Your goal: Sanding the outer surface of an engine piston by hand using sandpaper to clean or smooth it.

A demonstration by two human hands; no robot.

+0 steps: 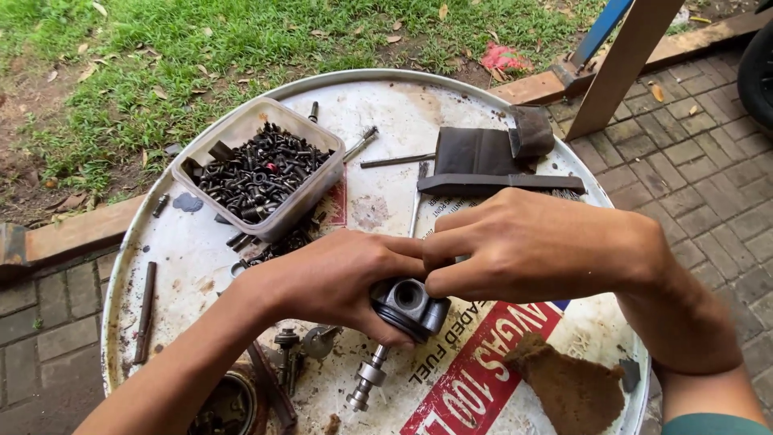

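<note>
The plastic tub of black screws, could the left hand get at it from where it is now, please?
Probably yes: the tub sits open-topped just beyond the left hand, with nothing standing between. But that hand grips the round metal part together with the right hand, so it isn't free.

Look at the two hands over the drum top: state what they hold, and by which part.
Both hold a dark round metal part. The left hand cups its ribbed side; the right hand pinches its top edge with the fingertips.
</note>
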